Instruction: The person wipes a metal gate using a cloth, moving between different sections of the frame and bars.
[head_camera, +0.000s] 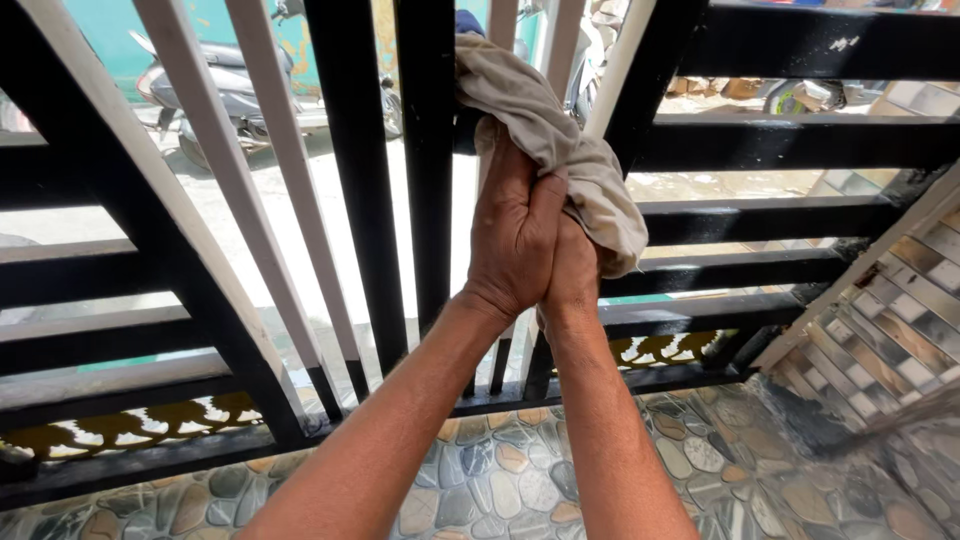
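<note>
My left hand and right hand are pressed together, palm to palm, with the cloth clamped between them. The cloth is beige and crumpled; it bulges out past my right hand and trails up over a bar of the gate, which runs up between my wrists. The gate has black and pale bars, upright, slanted and level. Through the gaps I see a scooter on the sunlit street. Below my arms lies the pebble-patterned floor, and a tiled wall stands at right.
</note>
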